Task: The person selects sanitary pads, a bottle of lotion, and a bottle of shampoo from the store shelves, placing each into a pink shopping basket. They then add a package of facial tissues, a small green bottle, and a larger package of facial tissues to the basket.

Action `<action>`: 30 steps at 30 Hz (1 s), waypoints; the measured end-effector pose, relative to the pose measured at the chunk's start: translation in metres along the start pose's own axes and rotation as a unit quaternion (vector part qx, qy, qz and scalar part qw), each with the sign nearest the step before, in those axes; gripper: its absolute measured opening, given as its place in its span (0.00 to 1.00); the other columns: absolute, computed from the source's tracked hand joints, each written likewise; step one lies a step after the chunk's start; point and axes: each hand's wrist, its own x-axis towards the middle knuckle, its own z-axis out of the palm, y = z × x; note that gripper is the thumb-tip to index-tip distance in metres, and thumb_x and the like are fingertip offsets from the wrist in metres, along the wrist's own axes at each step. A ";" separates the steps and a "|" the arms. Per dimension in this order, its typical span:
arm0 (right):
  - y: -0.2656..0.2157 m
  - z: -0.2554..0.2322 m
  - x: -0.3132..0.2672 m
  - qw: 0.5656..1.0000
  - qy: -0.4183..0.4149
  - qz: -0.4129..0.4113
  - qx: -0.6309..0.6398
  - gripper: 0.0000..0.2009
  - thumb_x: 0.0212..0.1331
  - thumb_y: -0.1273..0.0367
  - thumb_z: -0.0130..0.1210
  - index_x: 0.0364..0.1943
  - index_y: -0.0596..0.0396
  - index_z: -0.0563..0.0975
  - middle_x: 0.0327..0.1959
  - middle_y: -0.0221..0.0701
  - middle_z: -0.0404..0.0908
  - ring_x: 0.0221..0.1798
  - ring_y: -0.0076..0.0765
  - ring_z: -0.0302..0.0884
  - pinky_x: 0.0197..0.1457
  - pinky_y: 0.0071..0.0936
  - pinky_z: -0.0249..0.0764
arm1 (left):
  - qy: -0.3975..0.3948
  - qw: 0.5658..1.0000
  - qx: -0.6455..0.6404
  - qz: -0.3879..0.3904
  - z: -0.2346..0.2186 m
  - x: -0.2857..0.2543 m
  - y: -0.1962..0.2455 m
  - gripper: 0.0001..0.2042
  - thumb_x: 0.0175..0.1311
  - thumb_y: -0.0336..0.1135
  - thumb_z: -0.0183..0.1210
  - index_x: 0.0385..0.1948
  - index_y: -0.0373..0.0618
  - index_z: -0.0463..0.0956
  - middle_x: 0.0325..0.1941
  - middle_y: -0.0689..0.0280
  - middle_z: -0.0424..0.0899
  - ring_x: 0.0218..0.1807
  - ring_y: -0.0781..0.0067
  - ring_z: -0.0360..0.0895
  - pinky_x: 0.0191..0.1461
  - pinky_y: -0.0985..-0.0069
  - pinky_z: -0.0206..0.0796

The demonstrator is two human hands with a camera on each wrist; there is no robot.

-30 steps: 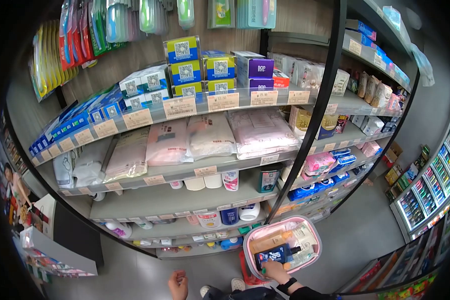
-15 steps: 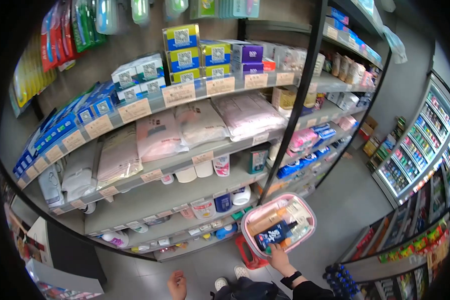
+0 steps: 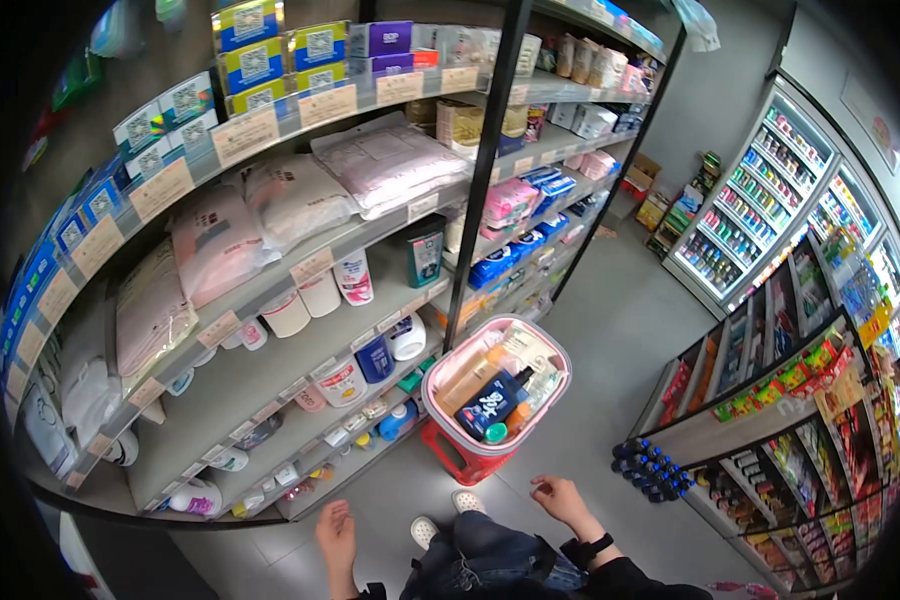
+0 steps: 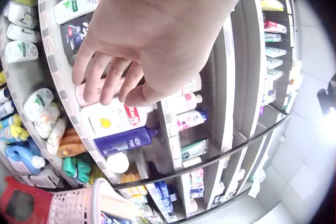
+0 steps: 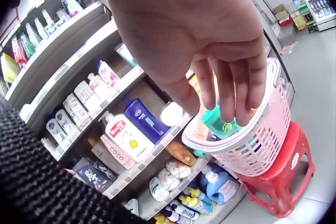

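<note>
My right hand (image 3: 562, 500) hovers in front of a pink basket (image 3: 568, 362), its fingers loosely bent and holding nothing. In the right wrist view its fingers overlap the basket's rim. Inside the basket lie a dark blue bottle (image 3: 487, 400) with large white characters, a tan bottle (image 3: 464, 384) and a round green lid (image 3: 495, 433). A red stool (image 5: 281, 174) bears the basket. My left hand (image 3: 337, 532) hangs at the lower left, fingers relaxed and nothing in them. Pump bottles on a low shelf show behind it in the left wrist view.
Shelving on the left carries bagged pink textiles (image 3: 390, 165), boxes and several bottles (image 3: 377, 358). A black post (image 3: 487, 170) rises behind the basket. At right stand a snack rack (image 3: 800, 400), dark bottles (image 3: 653, 470) on the floor and drinks coolers (image 3: 750, 195).
My right hand has come out of the basket, away from the blue bottle and green lid, and holds nothing. The head view has turned right; my left hand remains free.
</note>
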 end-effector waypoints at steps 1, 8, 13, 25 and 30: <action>0.002 -0.003 -0.002 1.000 0.015 0.001 0.004 0.13 0.55 0.67 0.61 0.44 0.56 0.81 0.29 0.41 0.84 0.34 0.41 0.84 0.42 0.33 0.78 | -0.014 1.000 -0.022 0.012 0.007 0.003 0.003 0.13 0.55 0.20 0.53 0.44 0.34 0.76 0.40 0.60 0.82 0.43 0.71 0.80 0.49 0.75 0.71; 0.012 -0.022 0.012 0.997 0.061 0.011 0.042 0.14 0.54 0.67 0.61 0.44 0.57 0.81 0.29 0.43 0.84 0.34 0.44 0.83 0.41 0.34 0.78 | -0.055 0.998 -0.022 -0.004 0.039 0.008 0.011 0.13 0.57 0.21 0.54 0.44 0.34 0.76 0.41 0.59 0.82 0.45 0.71 0.80 0.52 0.74 0.71; 0.052 -0.034 0.058 0.994 0.062 0.019 0.085 0.15 0.53 0.67 0.63 0.45 0.58 0.80 0.33 0.41 0.84 0.35 0.40 0.83 0.43 0.33 0.78 | -0.049 0.999 0.005 0.001 0.057 0.015 0.002 0.12 0.57 0.21 0.54 0.43 0.35 0.76 0.40 0.60 0.82 0.44 0.71 0.80 0.50 0.75 0.71; 0.115 -0.093 0.330 0.861 -0.084 0.213 0.454 0.30 0.59 0.67 0.59 0.64 0.57 0.61 0.51 0.45 0.75 0.45 0.44 0.82 0.44 0.37 0.81 | 0.096 0.995 -0.006 -0.013 0.202 0.027 0.029 0.11 0.56 0.19 0.54 0.41 0.35 0.76 0.35 0.64 0.81 0.38 0.80 0.77 0.44 0.82 0.70; 0.140 -0.055 0.406 0.830 -0.158 0.304 0.440 0.21 0.59 0.63 0.60 0.52 0.56 0.69 0.40 0.43 0.78 0.34 0.44 0.82 0.26 0.36 0.81 | 0.091 0.985 0.118 -0.081 0.243 -0.001 0.084 0.14 0.64 0.30 0.57 0.49 0.35 0.75 0.41 0.57 0.83 0.46 0.69 0.78 0.51 0.72 0.70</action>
